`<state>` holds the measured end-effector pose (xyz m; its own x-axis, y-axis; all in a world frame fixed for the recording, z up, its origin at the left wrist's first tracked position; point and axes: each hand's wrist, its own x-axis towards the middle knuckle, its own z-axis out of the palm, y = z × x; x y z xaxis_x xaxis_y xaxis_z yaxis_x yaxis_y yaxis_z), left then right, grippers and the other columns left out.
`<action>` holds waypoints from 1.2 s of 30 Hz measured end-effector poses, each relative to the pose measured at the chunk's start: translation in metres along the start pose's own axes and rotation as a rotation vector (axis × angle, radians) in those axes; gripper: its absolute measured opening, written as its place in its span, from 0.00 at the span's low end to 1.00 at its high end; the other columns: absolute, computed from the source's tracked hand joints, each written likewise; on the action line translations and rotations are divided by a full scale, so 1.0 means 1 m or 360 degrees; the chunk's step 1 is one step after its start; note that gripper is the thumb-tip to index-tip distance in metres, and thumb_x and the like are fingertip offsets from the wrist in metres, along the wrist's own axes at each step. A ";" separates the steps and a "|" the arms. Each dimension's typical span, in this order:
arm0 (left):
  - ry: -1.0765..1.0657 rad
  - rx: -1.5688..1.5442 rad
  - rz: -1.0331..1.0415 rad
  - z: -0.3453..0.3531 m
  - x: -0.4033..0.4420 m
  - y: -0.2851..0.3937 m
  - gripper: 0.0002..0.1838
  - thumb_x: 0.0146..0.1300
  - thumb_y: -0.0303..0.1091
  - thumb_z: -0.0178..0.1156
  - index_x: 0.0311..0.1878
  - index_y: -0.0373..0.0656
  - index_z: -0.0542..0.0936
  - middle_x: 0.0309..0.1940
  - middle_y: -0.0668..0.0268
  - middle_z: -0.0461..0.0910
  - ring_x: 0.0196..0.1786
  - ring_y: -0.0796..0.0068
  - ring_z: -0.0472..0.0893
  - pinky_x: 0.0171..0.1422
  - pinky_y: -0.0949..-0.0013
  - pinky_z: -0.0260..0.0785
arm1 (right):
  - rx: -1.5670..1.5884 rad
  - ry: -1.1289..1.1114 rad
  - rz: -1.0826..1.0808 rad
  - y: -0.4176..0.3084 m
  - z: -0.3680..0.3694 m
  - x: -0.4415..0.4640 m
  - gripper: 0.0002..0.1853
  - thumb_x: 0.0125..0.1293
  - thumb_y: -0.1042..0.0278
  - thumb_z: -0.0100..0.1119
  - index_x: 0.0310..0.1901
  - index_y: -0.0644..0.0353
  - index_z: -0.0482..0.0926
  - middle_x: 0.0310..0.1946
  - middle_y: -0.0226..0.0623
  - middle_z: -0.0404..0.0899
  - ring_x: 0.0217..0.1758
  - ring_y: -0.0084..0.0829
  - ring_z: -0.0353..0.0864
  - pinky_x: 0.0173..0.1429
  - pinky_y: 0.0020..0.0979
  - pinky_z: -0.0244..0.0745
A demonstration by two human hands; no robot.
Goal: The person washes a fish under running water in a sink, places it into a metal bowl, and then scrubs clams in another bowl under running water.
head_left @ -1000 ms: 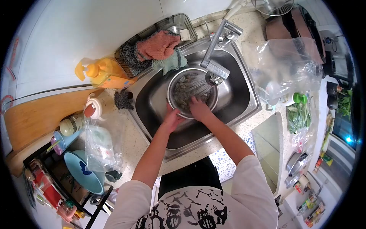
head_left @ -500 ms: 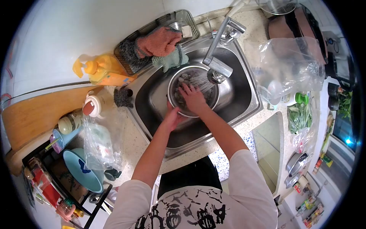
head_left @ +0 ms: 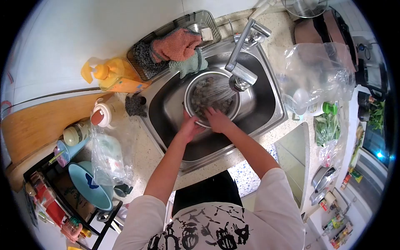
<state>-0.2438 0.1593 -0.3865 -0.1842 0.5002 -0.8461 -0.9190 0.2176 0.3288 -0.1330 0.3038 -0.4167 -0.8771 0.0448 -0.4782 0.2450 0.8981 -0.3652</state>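
Note:
A round metal bowl [head_left: 238, 109] sits in the sink under running water. In it lie many small grey-brown pieces [head_left: 204, 89], perhaps shellfish; their kind is unclear. My left hand [head_left: 191, 127] grips the bowl's near left rim. Over the near rim reaches my right hand [head_left: 217, 120], its fingers apart and dipping among the pieces, with the fingertips partly hidden. Water sprays into the bowl from the faucet head [head_left: 241, 78], just above its far right side.
The steel sink [head_left: 262, 100] surrounds the bowl. Behind it, a wire rack [head_left: 204, 18] holds an orange cloth [head_left: 175, 45] and a green cloth [head_left: 189, 64]. A yellow pump bottle [head_left: 118, 75] and a dark scrubber [head_left: 134, 106] stand left. Plastic bags [head_left: 318, 71] lie on the right counter.
My right hand has drawn back from the bowl's middle toward its near rim, uncovering more of the pieces. My left hand stays on the rim, and the water keeps running.

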 end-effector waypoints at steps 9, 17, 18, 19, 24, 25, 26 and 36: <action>-0.0018 0.0021 -0.0030 0.000 0.000 0.002 0.45 0.68 0.28 0.47 0.78 0.78 0.38 0.71 0.59 0.62 0.59 0.52 0.79 0.61 0.45 0.77 | -0.0281 0.0360 0.0011 -0.011 -0.021 0.032 0.23 0.65 0.62 0.52 0.61 0.58 0.79 0.72 0.36 0.66 0.76 0.47 0.63 0.75 0.53 0.61; -0.0036 0.0119 -0.0048 -0.008 -0.012 0.005 0.45 0.72 0.40 0.52 0.80 0.75 0.33 0.72 0.60 0.62 0.61 0.54 0.78 0.63 0.46 0.74 | -0.0029 0.0318 -0.0132 0.027 -0.065 -0.029 0.25 0.63 0.69 0.52 0.63 0.58 0.76 0.71 0.35 0.68 0.74 0.39 0.66 0.74 0.43 0.65; -0.0011 0.0124 -0.0085 -0.009 -0.017 0.008 0.45 0.73 0.41 0.52 0.80 0.74 0.32 0.72 0.60 0.61 0.62 0.54 0.77 0.64 0.45 0.73 | -0.0016 0.0344 -0.0096 0.032 -0.076 -0.039 0.25 0.63 0.69 0.52 0.63 0.59 0.76 0.70 0.35 0.69 0.73 0.39 0.68 0.73 0.43 0.66; 0.0014 0.0079 -0.0072 -0.012 -0.020 0.008 0.46 0.71 0.38 0.52 0.81 0.73 0.33 0.73 0.61 0.60 0.63 0.54 0.76 0.65 0.45 0.72 | -0.0002 0.0369 -0.0060 0.037 -0.087 -0.049 0.25 0.63 0.70 0.52 0.63 0.59 0.75 0.69 0.35 0.69 0.71 0.39 0.69 0.71 0.43 0.68; 0.0178 0.0114 -0.0038 -0.013 -0.044 0.018 0.45 0.72 0.33 0.51 0.82 0.68 0.34 0.80 0.61 0.49 0.68 0.55 0.72 0.67 0.45 0.69 | -0.0096 0.0550 0.0087 0.058 -0.159 -0.075 0.27 0.59 0.72 0.57 0.63 0.60 0.74 0.63 0.37 0.72 0.61 0.40 0.75 0.63 0.42 0.74; 0.0146 0.0133 0.0009 -0.018 -0.046 0.016 0.44 0.73 0.34 0.50 0.82 0.67 0.35 0.81 0.61 0.48 0.68 0.55 0.72 0.68 0.45 0.69 | -0.0134 0.0583 0.0103 0.062 -0.174 -0.074 0.28 0.58 0.73 0.58 0.64 0.61 0.74 0.63 0.37 0.72 0.60 0.40 0.75 0.62 0.41 0.75; 0.0115 0.0152 0.0055 -0.022 -0.049 0.014 0.43 0.73 0.34 0.50 0.82 0.67 0.36 0.81 0.61 0.46 0.69 0.55 0.71 0.68 0.45 0.68 | -0.0169 0.0615 0.0118 0.065 -0.188 -0.071 0.29 0.57 0.74 0.59 0.64 0.61 0.73 0.63 0.37 0.72 0.58 0.40 0.76 0.61 0.40 0.76; 0.0048 0.0234 0.0150 -0.007 -0.105 0.019 0.42 0.71 0.29 0.45 0.83 0.65 0.38 0.83 0.63 0.42 0.74 0.59 0.67 0.72 0.50 0.64 | -0.0493 0.0870 0.0076 0.070 -0.262 0.005 0.29 0.59 0.72 0.56 0.66 0.59 0.71 0.63 0.34 0.72 0.58 0.41 0.79 0.58 0.40 0.79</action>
<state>-0.2444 0.1047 -0.2943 -0.2795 0.4991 -0.8202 -0.8368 0.2923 0.4630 -0.2280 0.4818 -0.2355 -0.9727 0.2314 0.0189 0.2298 0.9710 -0.0659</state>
